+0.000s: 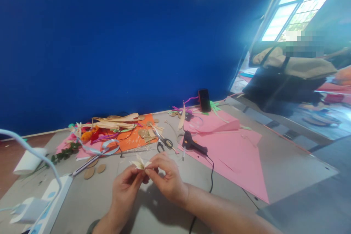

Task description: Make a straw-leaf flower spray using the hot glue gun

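Note:
Both my hands meet over the grey table [274, 161], pinching one small cream-coloured flower of dried husk petals [140, 163]. My left hand [124, 190] grips it from below with closed fingers. My right hand [166, 177] pinches its right side between thumb and fingertips. Just beyond the hands lie scissors [163, 142] and a black glue gun [192, 145] whose cord runs back past my right forearm.
Pink paper sheets [236, 153] cover the right of the table; an orange sheet [131, 137] holds husk strips, brown discs and ribbons. A phone [204, 100] leans on the blue wall. A white power strip [52, 204] lies at left. Another person sits far right.

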Available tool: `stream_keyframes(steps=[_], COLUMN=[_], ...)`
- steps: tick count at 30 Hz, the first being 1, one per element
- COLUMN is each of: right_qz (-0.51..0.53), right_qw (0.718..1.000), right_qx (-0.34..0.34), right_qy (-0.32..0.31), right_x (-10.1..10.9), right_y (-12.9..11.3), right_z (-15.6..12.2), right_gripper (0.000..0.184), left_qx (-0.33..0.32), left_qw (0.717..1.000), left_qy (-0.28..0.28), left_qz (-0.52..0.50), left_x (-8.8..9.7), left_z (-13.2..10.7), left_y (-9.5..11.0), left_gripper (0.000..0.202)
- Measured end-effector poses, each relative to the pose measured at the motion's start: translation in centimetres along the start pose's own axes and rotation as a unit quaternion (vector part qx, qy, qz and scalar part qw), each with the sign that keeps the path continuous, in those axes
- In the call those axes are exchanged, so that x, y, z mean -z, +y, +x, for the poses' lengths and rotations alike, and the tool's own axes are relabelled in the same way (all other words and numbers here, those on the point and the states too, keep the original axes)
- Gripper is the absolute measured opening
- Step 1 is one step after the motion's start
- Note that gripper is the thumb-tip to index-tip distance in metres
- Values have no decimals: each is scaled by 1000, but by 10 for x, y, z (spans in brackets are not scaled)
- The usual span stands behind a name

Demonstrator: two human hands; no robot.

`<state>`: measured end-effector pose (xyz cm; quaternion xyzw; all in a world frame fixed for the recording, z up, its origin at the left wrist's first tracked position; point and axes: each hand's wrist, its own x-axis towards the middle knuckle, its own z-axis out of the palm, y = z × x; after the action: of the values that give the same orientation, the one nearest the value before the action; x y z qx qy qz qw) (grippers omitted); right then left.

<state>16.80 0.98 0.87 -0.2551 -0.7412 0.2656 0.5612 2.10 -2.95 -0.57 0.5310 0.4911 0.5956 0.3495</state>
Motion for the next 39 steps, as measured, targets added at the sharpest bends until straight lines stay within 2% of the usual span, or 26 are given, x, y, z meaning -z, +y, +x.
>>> stream_keyframes(steps=[6,14,19,30,35,39], right_qz=[-4,-37,-60,-14,-7,-38], right_qw=[1000,998,996,1000,1000,998], right_qx=[-11,43,56,3,16,45], right_qy=[21,16,25,9,-10,-10], right_x=[-1,-2,-5,-3,0,2], right_y=[-1,-1,-1,-1,1,5], right_z=[0,-1,-3,-4,-1,0], right_gripper=[9,10,6,6,10,12], left_qx=[-31,-16,-43,-61,-54,-19], left_qw=[999,998,997,995,997,997], left_qy=[7,-3,9,-36,-46,-80], left_qz=[21,62,60,66,36,9], left_x=[1,6,7,7,3,2], left_z=[0,-1,-1,-3,0,5], left_y=[-2,-14,-19,-16,-10,-6], left_gripper=[21,22,14,13,24,22])
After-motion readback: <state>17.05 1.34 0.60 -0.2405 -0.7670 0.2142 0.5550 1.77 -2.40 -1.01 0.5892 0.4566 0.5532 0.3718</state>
